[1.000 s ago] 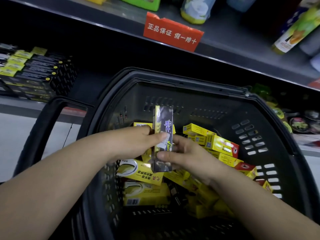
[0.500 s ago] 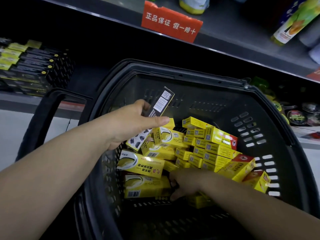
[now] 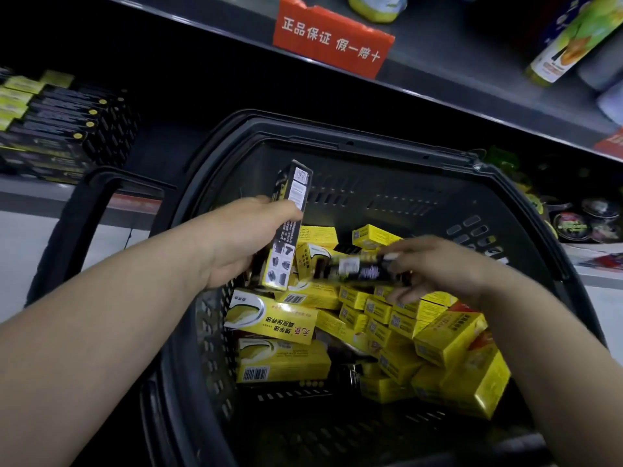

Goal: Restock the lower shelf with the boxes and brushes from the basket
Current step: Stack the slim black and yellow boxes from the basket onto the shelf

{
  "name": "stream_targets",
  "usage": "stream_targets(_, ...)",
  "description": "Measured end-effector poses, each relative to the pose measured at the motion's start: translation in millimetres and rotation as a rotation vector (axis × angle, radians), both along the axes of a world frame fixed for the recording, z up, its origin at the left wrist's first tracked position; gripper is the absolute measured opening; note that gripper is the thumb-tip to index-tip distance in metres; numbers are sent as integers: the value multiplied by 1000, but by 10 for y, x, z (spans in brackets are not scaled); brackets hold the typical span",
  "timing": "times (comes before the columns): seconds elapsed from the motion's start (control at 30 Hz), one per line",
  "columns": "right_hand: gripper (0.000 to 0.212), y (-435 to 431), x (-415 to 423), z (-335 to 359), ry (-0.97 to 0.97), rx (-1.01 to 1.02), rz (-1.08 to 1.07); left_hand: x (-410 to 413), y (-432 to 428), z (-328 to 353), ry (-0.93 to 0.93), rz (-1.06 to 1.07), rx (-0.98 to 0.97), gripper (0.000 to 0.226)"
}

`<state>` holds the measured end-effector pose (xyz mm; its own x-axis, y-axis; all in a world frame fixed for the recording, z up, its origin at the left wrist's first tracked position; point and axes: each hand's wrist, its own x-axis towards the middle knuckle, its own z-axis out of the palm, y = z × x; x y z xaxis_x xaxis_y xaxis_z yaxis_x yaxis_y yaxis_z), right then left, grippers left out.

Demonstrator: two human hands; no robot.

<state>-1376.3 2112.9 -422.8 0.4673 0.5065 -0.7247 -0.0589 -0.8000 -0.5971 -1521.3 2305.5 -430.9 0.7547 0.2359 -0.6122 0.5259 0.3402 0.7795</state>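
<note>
A dark plastic basket (image 3: 354,143) stands in front of me, filled with several yellow boxes (image 3: 448,342) and some dark packs. My left hand (image 3: 236,241) grips a long black box (image 3: 288,227) upright over the basket's left side. My right hand (image 3: 435,264) holds a second black pack (image 3: 357,269) lying sideways above the yellow boxes; it is motion-blurred. On the lower shelf (image 3: 30,193) at the far left lies a stack of matching black and yellow boxes (image 3: 64,123).
The basket's handle (image 3: 84,210) loops out to the left. An upper shelf (image 3: 472,72) with a red sign (image 3: 332,37) and bottles overhangs the basket. Round tins (image 3: 580,224) sit on the lower shelf at the right.
My right hand came up out of the pile with a second black pack and moved it toward the left hand. The left hand turned its box more upright.
</note>
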Motion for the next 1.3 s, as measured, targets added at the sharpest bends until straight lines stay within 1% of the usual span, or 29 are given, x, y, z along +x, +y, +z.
stream_targets(0.1,29,44,-163,235,157,393,-219,0,-3,11,-40,54,-65,13)
stream_targets(0.13,35,75,-249,248,205,491,-252,-1,1,10,-57,78,-81,16)
stream_targets(0.2,48,149,-431,197,241,586,-276,-8,21,11,-92,129,-100,31)
stream_targets(0.23,52,182,-515,143,231,593,-280,-12,31,16,-111,135,-103,40)
stream_targets(0.33,51,280,-707,-18,123,537,-213,-25,30,22,-161,95,-94,57)
stream_targets(0.5,53,366,-762,-131,66,561,-168,-33,46,-12,-197,115,-57,68)
stream_targets(0.57,52,375,-736,-144,74,553,-143,-35,40,-2,-206,127,-4,65)
stream_targets(0.6,50,379,-717,-146,119,567,-170,-34,30,6,-208,132,40,61)
stream_targets(0.7,41,390,-663,-127,365,661,-394,-19,25,-3,-177,151,165,46)
stream_targets(0.73,38,383,-652,-125,413,690,-467,-8,35,-5,-159,167,167,38)
stream_targets(0.8,40,354,-630,-137,418,723,-550,10,53,24,-113,210,58,29)
stream_targets(0.87,49,315,-598,-150,381,735,-517,11,64,67,-87,218,-107,32)
stream_targets(0.97,51,233,-493,-135,255,704,-306,12,97,62,-51,160,-254,24)
stream_targets(1.0,50,202,-443,-123,200,687,-233,8,102,52,-45,123,-278,25)
stream_targets(1.07,50,124,-329,-97,154,684,-149,-6,98,52,-37,69,-281,28)
stream_targets(1.13,56,37,-236,-69,179,705,-86,-18,90,59,-16,52,-263,23)
stream_targets(1.2,54,-18,-192,-63,209,705,-40,-23,83,49,23,22,-222,17)
stream_targets(1.23,53,-24,-189,-74,218,697,-27,-27,83,35,37,-3,-196,18)
stream_targets(1.3,56,6,-208,-125,245,682,-44,-28,78,9,44,-61,-173,31)
